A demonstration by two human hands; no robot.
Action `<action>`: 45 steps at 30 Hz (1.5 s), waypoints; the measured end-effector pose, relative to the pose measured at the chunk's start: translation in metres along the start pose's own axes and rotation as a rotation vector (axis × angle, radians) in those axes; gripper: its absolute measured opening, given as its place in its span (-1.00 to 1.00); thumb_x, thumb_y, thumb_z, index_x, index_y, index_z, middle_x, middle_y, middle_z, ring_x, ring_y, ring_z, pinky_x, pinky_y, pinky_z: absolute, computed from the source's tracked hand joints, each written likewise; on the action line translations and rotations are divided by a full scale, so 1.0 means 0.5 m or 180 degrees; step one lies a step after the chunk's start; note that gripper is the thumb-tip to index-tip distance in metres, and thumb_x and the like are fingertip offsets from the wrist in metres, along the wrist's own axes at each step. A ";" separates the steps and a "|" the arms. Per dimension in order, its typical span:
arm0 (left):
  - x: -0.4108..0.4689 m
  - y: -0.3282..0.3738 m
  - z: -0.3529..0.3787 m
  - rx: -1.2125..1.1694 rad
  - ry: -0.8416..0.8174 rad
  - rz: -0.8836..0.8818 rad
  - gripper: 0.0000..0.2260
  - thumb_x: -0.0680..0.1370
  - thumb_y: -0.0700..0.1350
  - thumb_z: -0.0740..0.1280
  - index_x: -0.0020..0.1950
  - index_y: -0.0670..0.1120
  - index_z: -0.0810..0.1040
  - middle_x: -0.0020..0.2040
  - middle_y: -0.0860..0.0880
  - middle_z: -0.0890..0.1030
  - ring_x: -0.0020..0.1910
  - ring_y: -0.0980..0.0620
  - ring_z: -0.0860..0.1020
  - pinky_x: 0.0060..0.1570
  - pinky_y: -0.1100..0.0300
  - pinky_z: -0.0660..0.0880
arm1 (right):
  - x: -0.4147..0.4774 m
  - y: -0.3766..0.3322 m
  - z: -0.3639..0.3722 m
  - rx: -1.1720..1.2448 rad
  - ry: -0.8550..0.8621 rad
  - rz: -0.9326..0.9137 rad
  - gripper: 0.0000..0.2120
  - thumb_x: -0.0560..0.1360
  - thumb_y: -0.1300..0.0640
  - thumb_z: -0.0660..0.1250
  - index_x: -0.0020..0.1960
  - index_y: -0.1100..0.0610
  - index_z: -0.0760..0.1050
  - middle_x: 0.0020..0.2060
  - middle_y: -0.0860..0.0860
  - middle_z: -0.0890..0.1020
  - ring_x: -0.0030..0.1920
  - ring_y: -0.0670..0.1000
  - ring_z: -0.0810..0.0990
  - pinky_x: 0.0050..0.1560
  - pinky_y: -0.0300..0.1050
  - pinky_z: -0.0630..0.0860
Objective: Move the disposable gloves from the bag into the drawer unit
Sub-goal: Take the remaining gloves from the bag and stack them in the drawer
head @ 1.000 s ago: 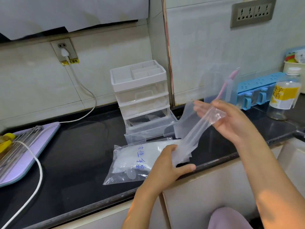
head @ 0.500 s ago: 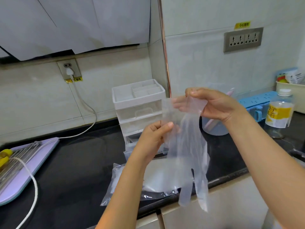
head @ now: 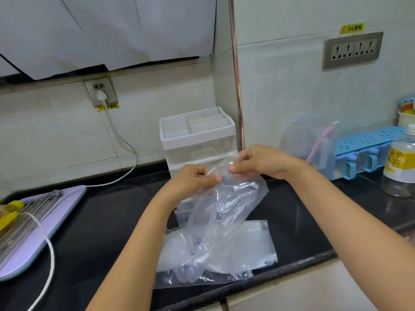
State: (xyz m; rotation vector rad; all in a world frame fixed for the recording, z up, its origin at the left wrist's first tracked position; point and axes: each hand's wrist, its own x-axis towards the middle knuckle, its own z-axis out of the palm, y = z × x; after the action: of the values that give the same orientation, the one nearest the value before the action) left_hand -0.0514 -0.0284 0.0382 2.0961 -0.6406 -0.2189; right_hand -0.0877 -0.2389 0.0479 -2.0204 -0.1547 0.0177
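Observation:
A clear disposable glove (head: 226,205) hangs in the air in front of the white drawer unit (head: 197,135). My left hand (head: 190,181) pinches its cuff on the left. My right hand (head: 260,161) pinches the cuff on the right, a little higher. The glove's fingers droop down onto the clear bag of gloves (head: 253,245), which lies flat on the black counter near its front edge. The drawer unit stands against the wall corner behind my hands, and its lowest drawer (head: 183,214) sticks out, mostly hidden by my left arm and the glove.
A purple board (head: 38,239) with metal skewers and a white cable lies at the left. At the right stand a clear jug (head: 314,142), a blue rack (head: 370,144) and a bottle with a yellow label (head: 399,167). The black counter (head: 107,221) ends in an edge just below the bag.
Both hands came closer together and lower, now gripping the glove's cuff. The glove has bunched up and its fingers have dropped onto the bag. The camera view also shifted slightly.

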 end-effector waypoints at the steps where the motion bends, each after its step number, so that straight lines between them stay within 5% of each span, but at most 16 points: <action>1: 0.010 -0.009 -0.015 0.0054 0.0089 -0.0063 -0.79 0.44 0.02 0.47 -0.23 -0.09 0.57 -0.38 0.05 0.53 -0.40 0.15 0.46 -0.32 0.36 0.37 | 0.015 0.002 0.006 -0.0182 0.0192 -0.0051 -0.80 0.46 0.10 0.44 -0.14 0.25 0.62 -0.28 0.05 0.64 -0.26 -0.04 0.59 -0.13 -0.18 0.53; 4: 0.040 -0.033 -0.058 0.0254 0.0687 -0.0277 -0.76 0.43 -0.04 0.49 -0.18 -0.18 0.55 -0.29 -0.08 0.58 -0.33 0.05 0.53 -0.21 0.18 0.47 | 0.051 0.015 0.018 -0.0382 0.0722 0.0037 -0.74 0.49 0.03 0.40 -0.14 0.26 0.58 -0.37 0.05 0.57 -0.41 -0.06 0.49 -0.31 -0.24 0.43; 7: 0.060 -0.047 -0.075 0.0477 0.1655 -0.0193 -0.86 0.46 -0.12 0.46 -0.18 -0.11 0.52 -0.26 0.00 0.58 -0.23 0.05 0.56 -0.21 0.23 0.46 | 0.087 0.041 0.038 -0.0203 0.1025 0.0123 -0.78 0.54 0.09 0.35 -0.15 0.25 0.53 -0.46 0.03 0.48 -0.61 -0.14 0.37 -0.56 -0.32 0.32; 11: 0.057 -0.037 -0.034 0.0695 0.2206 0.0393 -0.95 0.52 -0.14 0.35 -0.06 -0.10 0.52 -0.23 0.05 0.53 -0.21 0.05 0.52 -0.17 0.16 0.49 | 0.128 0.087 0.058 -0.0229 0.1212 0.0255 -0.71 0.55 0.12 0.33 -0.32 0.19 0.41 -0.51 0.02 0.43 -0.62 -0.16 0.37 -0.47 -0.27 0.34; 14: 0.051 -0.029 0.026 0.0952 0.1643 0.0525 -0.93 0.53 -0.13 0.32 -0.12 -0.09 0.56 -0.27 0.02 0.58 -0.25 0.08 0.53 -0.21 0.19 0.48 | 0.151 0.115 0.069 -0.0329 0.1382 0.0332 -0.67 0.53 0.15 0.34 -0.38 0.14 0.38 -0.45 0.01 0.45 -0.41 -0.07 0.44 -0.28 -0.20 0.37; 18: 0.092 -0.067 0.080 0.1698 0.0638 0.0031 -0.85 0.53 -0.18 0.25 -0.23 -0.12 0.53 -0.27 -0.04 0.57 -0.28 -0.05 0.47 -0.13 0.04 0.52 | 0.169 0.140 0.088 -0.0733 0.1477 0.0343 -0.83 0.52 0.15 0.33 -0.15 0.25 0.55 -0.17 0.09 0.61 -0.11 0.02 0.56 -0.09 -0.15 0.42; 23: 0.140 -0.113 0.088 0.1672 0.0199 -0.0634 -0.85 0.53 -0.25 0.19 -0.15 -0.19 0.54 -0.18 -0.16 0.58 -0.25 -0.07 0.46 -0.17 0.07 0.48 | 0.180 0.154 0.098 -0.1645 0.1483 0.0309 -0.89 0.52 0.13 0.32 -0.11 0.17 0.55 -0.14 0.09 0.63 -0.08 0.08 0.59 -0.02 -0.02 0.54; 28: 0.163 -0.129 0.082 0.1765 -0.0241 -0.0878 -0.66 0.49 -0.19 0.35 -0.31 0.06 0.23 -0.28 0.06 0.31 -0.16 0.00 0.34 -0.25 0.23 0.29 | 0.179 0.162 0.108 -0.2532 0.1402 0.0296 -0.85 0.55 0.09 0.30 -0.03 0.18 0.55 -0.11 0.10 0.63 -0.09 0.11 0.60 -0.03 0.00 0.55; 30: 0.171 -0.133 0.082 0.1829 -0.0477 -0.0926 -0.87 0.50 -0.15 0.37 -0.14 0.04 0.44 -0.10 0.02 0.47 -0.07 -0.04 0.43 -0.13 0.25 0.36 | 0.178 0.162 0.115 -0.2742 0.1353 0.0282 -0.85 0.56 0.09 0.29 0.01 0.17 0.55 -0.10 0.10 0.63 -0.09 0.11 0.61 -0.05 -0.01 0.56; 33: 0.179 -0.147 0.080 0.1945 -0.0670 -0.0892 -0.54 0.50 -0.15 0.39 0.39 -0.11 0.41 0.27 -0.06 0.50 0.19 -0.05 0.49 0.12 0.21 0.42 | 0.169 0.155 0.116 -0.2904 0.1394 0.0198 -0.86 0.54 0.10 0.32 0.03 0.16 0.52 -0.06 0.09 0.63 -0.06 0.10 0.61 -0.09 -0.07 0.52; 36: 0.176 -0.150 0.078 0.2055 -0.0757 -0.0762 -0.50 0.52 -0.17 0.37 0.45 -0.10 0.35 0.33 -0.08 0.46 0.26 -0.05 0.46 0.23 0.18 0.41 | 0.158 0.133 0.109 -0.2693 0.1606 -0.0086 -0.87 0.49 0.18 0.38 0.00 0.16 0.49 -0.06 0.05 0.57 -0.06 0.05 0.57 -0.07 -0.11 0.50; 40: 0.177 -0.153 0.078 0.2189 -0.0899 -0.0703 -0.67 0.56 -0.13 0.26 0.33 -0.11 0.44 0.25 -0.14 0.47 0.17 -0.14 0.50 0.11 0.09 0.47 | 0.154 0.091 0.128 -0.1597 0.0188 0.0062 -0.94 0.45 0.27 0.38 -0.11 0.17 0.62 -0.23 -0.05 0.61 -0.16 -0.05 0.56 0.02 -0.16 0.54; 43: 0.174 -0.151 0.073 0.2361 -0.1073 -0.0663 -0.65 0.57 -0.12 0.24 0.37 -0.04 0.40 0.30 -0.16 0.39 0.19 -0.16 0.46 0.14 0.06 0.44 | 0.164 0.100 0.148 -0.2148 -0.0811 0.0543 -0.79 0.52 0.25 0.26 0.09 0.21 0.61 -0.02 0.12 0.64 -0.10 0.02 0.53 -0.02 -0.10 0.49; 45: 0.175 -0.149 0.064 0.2574 -0.1214 -0.0697 -0.56 0.57 -0.15 0.24 0.45 -0.01 0.30 0.36 -0.13 0.34 0.25 -0.15 0.43 0.16 0.06 0.43 | 0.172 0.110 0.147 -0.2394 -0.0989 0.0765 -0.72 0.54 0.26 0.23 0.22 0.18 0.55 0.11 0.10 0.60 -0.02 0.02 0.53 0.08 -0.09 0.49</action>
State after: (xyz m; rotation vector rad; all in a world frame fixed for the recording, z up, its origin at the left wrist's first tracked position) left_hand 0.0374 -0.0632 -0.0336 2.9463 -0.8096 -0.5663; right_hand -0.0031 -0.1868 -0.0288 -2.7682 -0.1222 0.4914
